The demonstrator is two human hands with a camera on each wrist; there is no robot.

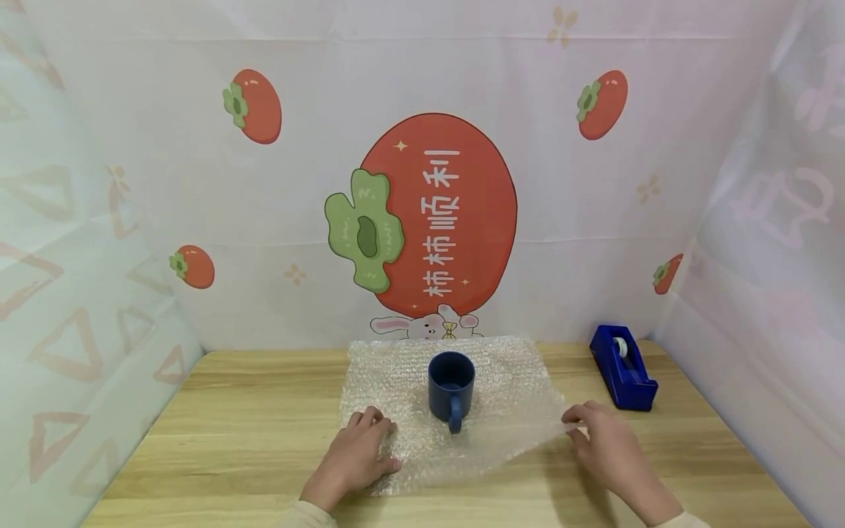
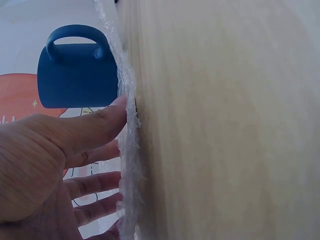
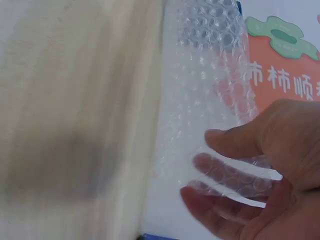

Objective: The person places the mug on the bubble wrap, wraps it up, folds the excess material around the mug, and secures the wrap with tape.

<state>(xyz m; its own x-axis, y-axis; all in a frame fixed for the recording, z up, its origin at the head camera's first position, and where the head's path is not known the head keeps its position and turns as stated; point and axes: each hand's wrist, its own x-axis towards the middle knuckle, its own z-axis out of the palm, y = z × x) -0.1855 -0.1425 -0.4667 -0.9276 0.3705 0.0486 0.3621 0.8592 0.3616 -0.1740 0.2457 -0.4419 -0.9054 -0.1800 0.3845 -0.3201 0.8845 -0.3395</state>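
Note:
A dark blue mug (image 1: 444, 392) stands upright on a sheet of clear bubble wrap (image 1: 383, 374) spread over the table, its handle toward me. My left hand (image 1: 356, 453) rests on the sheet's near left part, thumb and fingers spread with their tips against the wrap. In the left wrist view the mug (image 2: 77, 75) rises just beyond that thumb. My right hand (image 1: 607, 449) pinches the sheet's near right corner and holds it raised off the table. The right wrist view shows the bubble wrap (image 3: 210, 75) between thumb and fingers, with the mug mostly hidden behind it.
To the right, behind my right hand, a blue tape dispenser (image 1: 623, 374) with a white roll of tape stands on the wooden table (image 1: 251, 425). A printed cloth (image 1: 422, 66) with persimmon drawings hangs at the back and along both sides.

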